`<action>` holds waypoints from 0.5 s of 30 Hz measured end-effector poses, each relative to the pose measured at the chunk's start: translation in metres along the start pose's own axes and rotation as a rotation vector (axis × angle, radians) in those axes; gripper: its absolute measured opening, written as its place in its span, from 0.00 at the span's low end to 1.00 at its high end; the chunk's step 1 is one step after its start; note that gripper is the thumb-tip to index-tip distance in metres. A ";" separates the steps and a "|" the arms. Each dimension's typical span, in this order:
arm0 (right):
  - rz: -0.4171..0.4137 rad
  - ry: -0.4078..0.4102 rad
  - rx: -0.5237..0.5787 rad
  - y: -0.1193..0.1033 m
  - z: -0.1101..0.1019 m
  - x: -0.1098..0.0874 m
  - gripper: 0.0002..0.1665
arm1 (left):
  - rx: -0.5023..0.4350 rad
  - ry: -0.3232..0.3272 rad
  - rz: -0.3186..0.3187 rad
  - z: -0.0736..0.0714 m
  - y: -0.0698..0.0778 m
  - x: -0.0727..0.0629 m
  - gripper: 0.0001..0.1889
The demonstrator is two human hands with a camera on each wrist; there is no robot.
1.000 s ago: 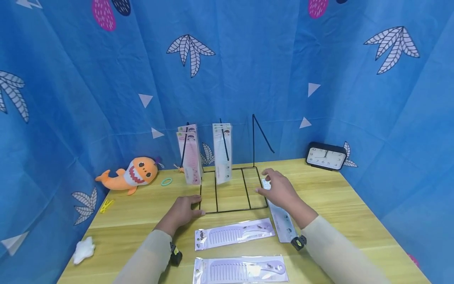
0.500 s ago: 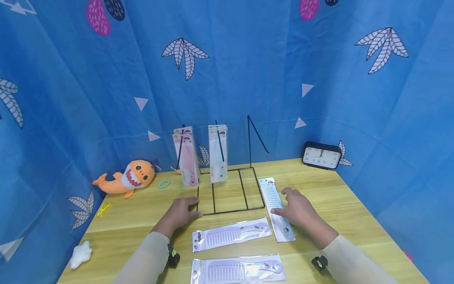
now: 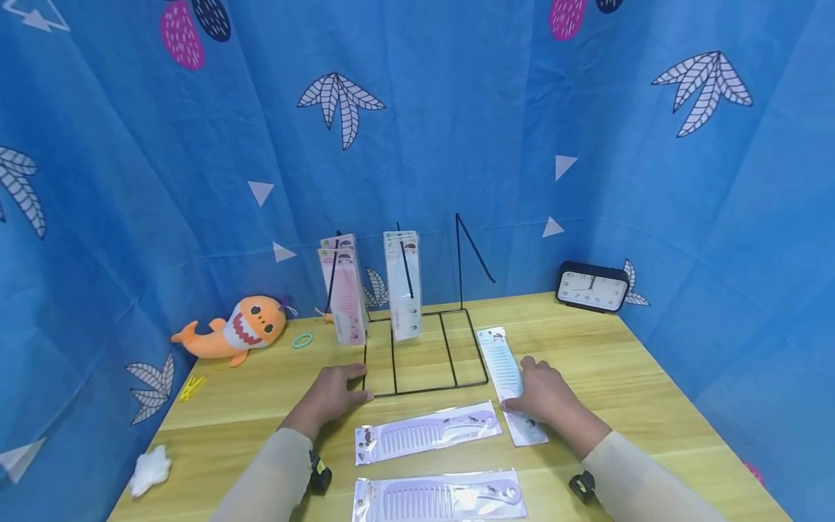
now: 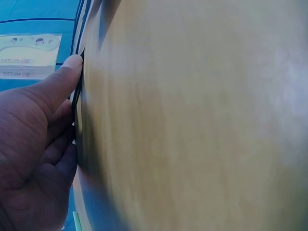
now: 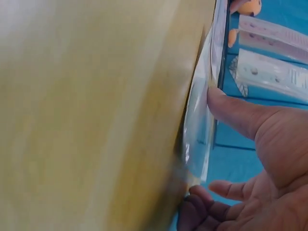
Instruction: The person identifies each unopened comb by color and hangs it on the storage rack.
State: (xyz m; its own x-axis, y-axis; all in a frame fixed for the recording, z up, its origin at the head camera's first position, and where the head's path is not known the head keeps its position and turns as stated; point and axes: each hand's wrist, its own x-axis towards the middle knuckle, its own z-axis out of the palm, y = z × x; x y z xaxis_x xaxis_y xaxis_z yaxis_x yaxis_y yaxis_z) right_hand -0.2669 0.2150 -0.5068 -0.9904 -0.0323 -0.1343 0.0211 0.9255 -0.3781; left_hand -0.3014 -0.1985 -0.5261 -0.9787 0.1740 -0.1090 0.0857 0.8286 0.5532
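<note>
A black wire display rack (image 3: 424, 390) stands on the table with three upright hooks. Pink packaged combs (image 3: 343, 297) hang from its left hook, and pale packaged combs (image 3: 403, 290) from the middle one. The right hook (image 3: 476, 246) carries nothing. My left hand (image 3: 329, 394) rests on the rack's front left corner; its thumb (image 4: 72, 62) touches the wire in the left wrist view. A pale packaged comb (image 3: 499, 360) lies right of the rack. Spread across it is my right hand (image 3: 548, 391), with the thumb (image 5: 219, 98) touching the pack and the fingers near its right side.
Two lilac packaged combs (image 3: 417, 433) (image 3: 450, 497) lie in front of the rack. A black alarm clock (image 3: 592, 288) stands back right. At left are an orange plush shark (image 3: 238, 330), a green ring (image 3: 302, 341), a yellow clip (image 3: 192, 388) and a white star-shaped object (image 3: 150, 470).
My right hand has moved from the rack's right side down and rightward onto the pale packaged comb. My left hand keeps its place at the rack's corner. The view shifted slightly.
</note>
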 end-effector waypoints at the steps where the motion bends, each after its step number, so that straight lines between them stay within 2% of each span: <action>1: 0.008 -0.005 -0.001 0.001 -0.002 0.000 0.63 | 0.002 0.000 0.002 0.000 0.000 0.000 0.32; 6: 0.064 -0.061 0.012 0.008 -0.012 0.004 0.59 | 0.009 0.002 0.008 0.000 -0.001 0.000 0.32; 11: 0.103 -0.118 0.051 0.017 -0.016 0.005 0.60 | 0.011 -0.003 0.003 0.000 -0.001 0.000 0.33; 15: 0.114 -0.113 0.061 0.023 -0.017 0.007 0.54 | 0.004 -0.005 0.001 0.000 -0.001 0.001 0.33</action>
State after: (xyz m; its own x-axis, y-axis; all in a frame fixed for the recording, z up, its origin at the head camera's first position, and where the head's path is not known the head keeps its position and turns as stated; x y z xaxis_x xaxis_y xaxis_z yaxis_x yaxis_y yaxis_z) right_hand -0.2761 0.2421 -0.5010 -0.9595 0.0263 -0.2806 0.1444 0.9010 -0.4092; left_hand -0.3024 -0.1989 -0.5272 -0.9777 0.1775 -0.1124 0.0875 0.8304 0.5502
